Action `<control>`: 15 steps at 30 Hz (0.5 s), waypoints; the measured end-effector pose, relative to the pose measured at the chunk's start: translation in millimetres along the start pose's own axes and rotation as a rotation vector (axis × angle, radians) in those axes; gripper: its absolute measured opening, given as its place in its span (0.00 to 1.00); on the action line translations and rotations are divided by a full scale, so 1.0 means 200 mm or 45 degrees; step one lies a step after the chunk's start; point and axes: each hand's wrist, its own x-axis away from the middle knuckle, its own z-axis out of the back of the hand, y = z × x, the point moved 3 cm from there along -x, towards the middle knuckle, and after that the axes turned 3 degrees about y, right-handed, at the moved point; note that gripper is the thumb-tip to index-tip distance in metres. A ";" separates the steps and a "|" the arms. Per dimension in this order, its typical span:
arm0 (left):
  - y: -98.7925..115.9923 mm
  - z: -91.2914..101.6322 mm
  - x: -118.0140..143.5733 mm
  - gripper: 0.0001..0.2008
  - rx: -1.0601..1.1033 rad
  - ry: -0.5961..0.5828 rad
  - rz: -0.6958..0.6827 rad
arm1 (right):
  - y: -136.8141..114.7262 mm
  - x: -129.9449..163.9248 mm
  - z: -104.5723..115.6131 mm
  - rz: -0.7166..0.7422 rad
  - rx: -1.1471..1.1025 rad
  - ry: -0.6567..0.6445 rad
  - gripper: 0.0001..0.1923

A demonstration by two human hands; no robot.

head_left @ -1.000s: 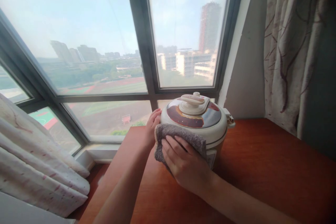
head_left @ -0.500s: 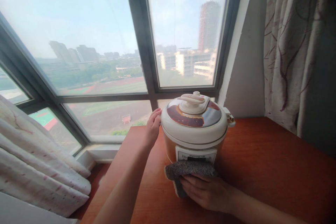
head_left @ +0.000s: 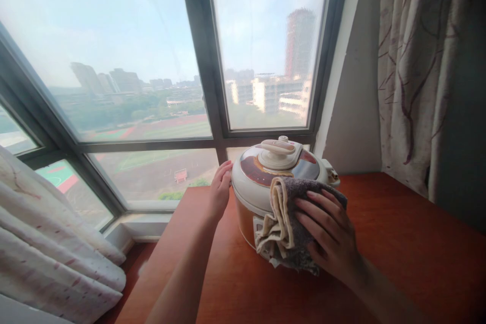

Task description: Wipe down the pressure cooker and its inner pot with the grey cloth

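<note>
On the reddish wooden bench (head_left: pixel 398 243) beneath a tall window (head_left: pixel 152 61), a cream and orange electric cooker (head_left: pixel 248 197) stood upright with its lid shut, a pale handle (head_left: pixel 276 147) lying flat across the top. Everything else is placed here by that cooker.

Against the cooker's front right side, the right hand (head_left: pixel 328 235) pressed a folded grey-brown cloth (head_left: pixel 284 223). Its grip was spread, fingers flat and fanned over the cloth rather than pinching it. The cloth draped from the lid's rim down over the control panel at the front, its bunched folds hanging to the cooker's foot, so the cloth sat between palm and cooker wall.

At the cooker's left side, the left hand (head_left: pixel 220 190) rested against the lid's edge, fingers loosely extended and touching the rim, closed on nothing.

The two hands faced each other across the cooker, which stood between them, right hand low and forward, left hand higher and further back.

Beyond the cooker to the right hung a patterned curtain (head_left: pixel 417 61); well to its left, another curtain (head_left: pixel 56 253) lay bunched below the sill.
</note>
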 end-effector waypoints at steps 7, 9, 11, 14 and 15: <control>-0.04 0.01 -0.03 0.17 -0.061 0.044 -0.132 | -0.10 -0.37 -0.17 -0.290 0.108 -0.147 0.21; -0.05 0.01 -0.04 0.16 -0.053 0.039 -0.133 | -0.16 -0.42 -0.23 -0.249 0.164 -0.258 0.23; -0.05 0.02 -0.05 0.16 -0.052 0.040 -0.127 | -0.22 -0.41 -0.27 -0.171 0.219 -0.318 0.26; -0.03 0.02 -0.05 0.17 -0.072 0.035 -0.143 | -0.29 -0.28 -0.29 0.029 0.267 -0.334 0.23; -0.02 0.01 -0.05 0.17 -0.082 0.023 -0.155 | -0.31 -0.22 -0.29 0.112 0.275 -0.332 0.21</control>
